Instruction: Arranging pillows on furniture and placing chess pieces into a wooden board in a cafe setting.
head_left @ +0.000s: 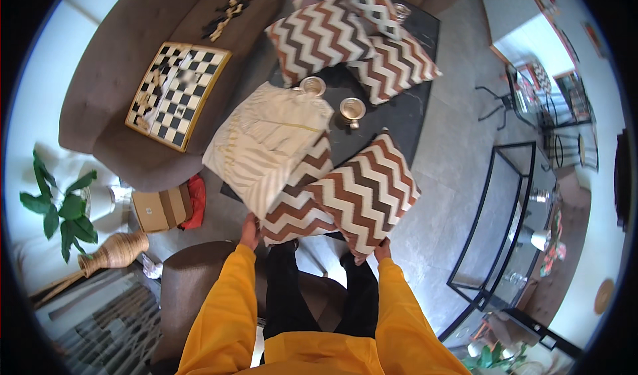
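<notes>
Yellow sleeves (222,305) reach forward over black trousers (290,300) to the near end of a dark table (395,117), the hands set well apart from each other. The left hand (248,233) is at the near corner of a cream cloth (269,132); its fingertips run out of sight there, so I cannot tell whether they are clamped on the cloth. The right hand (383,249) is at the lower right edge of the front cushion (369,195), fingers partly hidden, and its grip cannot be told either.

That cushion lies ahead and to the left of the right hand, which is the nearer of the two. It is close to square, its longer diagonal running from a far corner down to a near corner between the hands. It overlaps a lower cushion (297,217), which lies partly beneath the cloth too.

Counted: five zigzag cushions can be made out, two at the near end and three at the far end (319,37); one cream cloth; three metallic cups (352,111); one chessboard (179,94) on one sofa (109,89); one cardboard box (151,209). The chess pieces are too small to count.
</notes>
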`<state>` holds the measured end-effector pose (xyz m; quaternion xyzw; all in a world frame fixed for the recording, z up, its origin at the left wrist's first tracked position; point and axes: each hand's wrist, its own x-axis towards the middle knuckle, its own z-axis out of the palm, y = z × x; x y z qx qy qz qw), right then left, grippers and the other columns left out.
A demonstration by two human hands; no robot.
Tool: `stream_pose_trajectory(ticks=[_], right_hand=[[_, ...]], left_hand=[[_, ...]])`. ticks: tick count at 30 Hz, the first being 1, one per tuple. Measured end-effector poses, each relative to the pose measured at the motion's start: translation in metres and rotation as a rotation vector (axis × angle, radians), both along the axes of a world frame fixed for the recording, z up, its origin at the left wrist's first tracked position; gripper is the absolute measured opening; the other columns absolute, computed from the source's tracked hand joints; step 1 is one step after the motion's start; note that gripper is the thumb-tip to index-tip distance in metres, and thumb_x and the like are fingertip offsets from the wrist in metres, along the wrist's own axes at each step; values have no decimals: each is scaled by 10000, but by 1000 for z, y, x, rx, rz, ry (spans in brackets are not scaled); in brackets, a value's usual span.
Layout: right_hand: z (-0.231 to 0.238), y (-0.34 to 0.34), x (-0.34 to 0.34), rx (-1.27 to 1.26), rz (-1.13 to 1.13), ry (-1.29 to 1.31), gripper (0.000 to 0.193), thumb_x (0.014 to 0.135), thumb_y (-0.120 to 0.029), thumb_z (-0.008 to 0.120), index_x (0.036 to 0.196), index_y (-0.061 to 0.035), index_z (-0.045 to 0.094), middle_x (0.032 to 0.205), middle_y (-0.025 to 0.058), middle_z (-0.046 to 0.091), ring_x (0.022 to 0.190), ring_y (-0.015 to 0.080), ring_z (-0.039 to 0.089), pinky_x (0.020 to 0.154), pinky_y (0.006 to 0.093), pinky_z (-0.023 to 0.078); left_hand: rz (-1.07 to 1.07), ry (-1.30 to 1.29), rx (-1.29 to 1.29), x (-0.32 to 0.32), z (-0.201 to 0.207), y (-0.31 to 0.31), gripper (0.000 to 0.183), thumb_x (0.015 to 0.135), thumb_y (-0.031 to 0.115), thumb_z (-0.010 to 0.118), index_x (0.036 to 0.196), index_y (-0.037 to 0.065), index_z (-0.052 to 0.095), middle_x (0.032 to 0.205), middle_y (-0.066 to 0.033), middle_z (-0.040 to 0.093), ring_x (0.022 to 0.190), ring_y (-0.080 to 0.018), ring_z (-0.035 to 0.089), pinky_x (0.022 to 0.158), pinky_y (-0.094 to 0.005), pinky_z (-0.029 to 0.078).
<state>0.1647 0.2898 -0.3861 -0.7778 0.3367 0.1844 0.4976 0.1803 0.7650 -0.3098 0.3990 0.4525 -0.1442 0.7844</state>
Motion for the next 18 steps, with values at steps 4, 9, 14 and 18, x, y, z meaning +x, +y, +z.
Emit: stream_pose_trajectory(ticks=[4,9,14,18], right_hand=[[58,2,15,-138,242,187,827,721,-265,704,1361,29,268,1262,281,475,1210,380,449,1019,377,352],[109,-45,22,134,458,177,675,784,-261,610,1332,46,364,1230,258,527,1180,358,491,1009,341,365],[130,-138,-2,606,236,170,488,832,-209,540,1284,-40,469,968,113,669,808,190,634,716,296,490],[137,-242,-36,453,-85,332,333,863,-171,504,1192,-124,524,960,71,675,795,169,629,647,346,495]], left_hand=[[-69,101,429,-65,50,-31,493,919,481,442,1219,92,478,1160,-69,557,1036,-199,533,853,-368,416],[-232,172,648,-115,120,-100,285,917,352,514,1019,91,565,931,-19,602,801,-126,582,651,-278,455],[-577,35,612,-97,165,-208,184,927,223,491,923,71,594,833,-34,624,679,-109,597,584,-239,441],[-805,-218,599,-34,176,-282,194,937,175,459,926,34,592,776,-41,626,690,-131,614,650,-259,481]])
